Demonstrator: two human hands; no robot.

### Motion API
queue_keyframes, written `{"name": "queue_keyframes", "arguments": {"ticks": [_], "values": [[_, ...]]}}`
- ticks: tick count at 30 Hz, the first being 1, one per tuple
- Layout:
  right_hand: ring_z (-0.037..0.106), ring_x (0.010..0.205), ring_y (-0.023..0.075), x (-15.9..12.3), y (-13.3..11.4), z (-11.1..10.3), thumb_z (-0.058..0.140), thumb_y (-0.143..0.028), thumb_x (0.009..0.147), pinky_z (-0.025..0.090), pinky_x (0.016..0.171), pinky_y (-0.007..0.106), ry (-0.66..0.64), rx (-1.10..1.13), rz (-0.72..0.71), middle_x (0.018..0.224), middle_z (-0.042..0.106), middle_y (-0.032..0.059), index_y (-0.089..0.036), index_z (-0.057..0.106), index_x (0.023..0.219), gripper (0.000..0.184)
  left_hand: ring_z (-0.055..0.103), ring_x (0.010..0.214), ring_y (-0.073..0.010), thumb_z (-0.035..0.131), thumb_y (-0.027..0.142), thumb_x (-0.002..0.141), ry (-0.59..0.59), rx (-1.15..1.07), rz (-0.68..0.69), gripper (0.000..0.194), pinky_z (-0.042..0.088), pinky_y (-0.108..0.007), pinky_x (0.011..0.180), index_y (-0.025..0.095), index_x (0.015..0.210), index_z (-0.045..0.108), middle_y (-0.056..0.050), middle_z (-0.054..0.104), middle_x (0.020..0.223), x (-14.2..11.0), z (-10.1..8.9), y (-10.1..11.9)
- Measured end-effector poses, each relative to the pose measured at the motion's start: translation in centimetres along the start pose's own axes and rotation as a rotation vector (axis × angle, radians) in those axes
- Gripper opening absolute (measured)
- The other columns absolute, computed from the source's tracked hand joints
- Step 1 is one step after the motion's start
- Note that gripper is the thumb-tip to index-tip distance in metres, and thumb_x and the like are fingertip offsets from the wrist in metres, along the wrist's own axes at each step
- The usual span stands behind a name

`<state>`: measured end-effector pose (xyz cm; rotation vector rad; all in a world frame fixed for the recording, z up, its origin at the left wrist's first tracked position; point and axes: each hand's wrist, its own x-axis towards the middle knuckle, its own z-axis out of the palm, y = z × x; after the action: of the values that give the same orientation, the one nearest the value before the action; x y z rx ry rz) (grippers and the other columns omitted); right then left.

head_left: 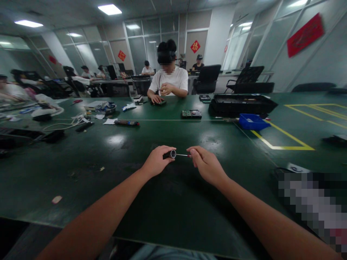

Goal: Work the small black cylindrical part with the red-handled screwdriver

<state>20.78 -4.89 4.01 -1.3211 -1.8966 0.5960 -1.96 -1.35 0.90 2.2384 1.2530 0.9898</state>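
Observation:
My left hand (158,160) is closed around a short black flashlight-like tube (172,154), whose round, silver-rimmed end faces me. Between the fingers of my right hand (207,162) is a small screwdriver (183,155); a bit of red shows at its grip and most of the handle is hidden. Its thin metal shaft points left, and the tip reaches the rim of the tube. Whether the tip is inside it or only against it, I cannot tell. Both hands are over the near middle of the green table (168,202).
Across the table a person (169,79) works with both hands on a small dark device. A hard drive (191,114), a black tray (241,104) and a blue bin (253,121) stand beyond my hands. A dark pen-like tool (127,123) and white cables (66,124) lie to the left.

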Motion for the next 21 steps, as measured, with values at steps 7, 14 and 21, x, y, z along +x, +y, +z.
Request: {"name": "queue_keyframes", "arguments": {"ticks": [7,14,21], "values": [[0.068,0.081,0.0220,0.1,0.6,0.6,0.061,-0.037,0.090,0.052,0.074,0.036,0.105,0.324,0.037,0.088,0.071,0.0052,-0.022,0.059,0.104,0.021,0.062,0.113,-0.0230,0.074,0.018,0.082,-0.001,0.001,0.014,0.039,0.045,-0.040,0.102,0.024,0.120,0.069,-0.004,0.070,0.120,-0.1,0.0,0.2],[0.067,0.075,0.0189,1.1,1.5,1.4,0.064,-0.051,0.086,0.054,0.079,0.038,0.182,0.817,0.237,0.080,0.067,0.0032,-0.020,0.065,0.091,0.031,0.059,0.116,-0.0223,0.072,0.020,0.085,0.021,0.023,0.115,0.040,0.043,-0.042,0.104,0.027,0.125,0.067,-0.004,0.068,0.123,0.1,-0.1,-0.2],[0.060,0.060,0.0153,1.6,2.5,1.2,0.062,-0.050,0.087,0.048,0.060,0.031,0.262,0.618,0.295,0.069,0.062,0.0002,-0.020,0.061,0.082,0.031,0.059,0.113,-0.0233,0.073,0.020,0.085,-0.043,0.112,0.083,0.042,0.044,-0.043,0.101,0.027,0.125,0.067,-0.004,0.069,0.122,0.3,0.1,-0.2]]}}
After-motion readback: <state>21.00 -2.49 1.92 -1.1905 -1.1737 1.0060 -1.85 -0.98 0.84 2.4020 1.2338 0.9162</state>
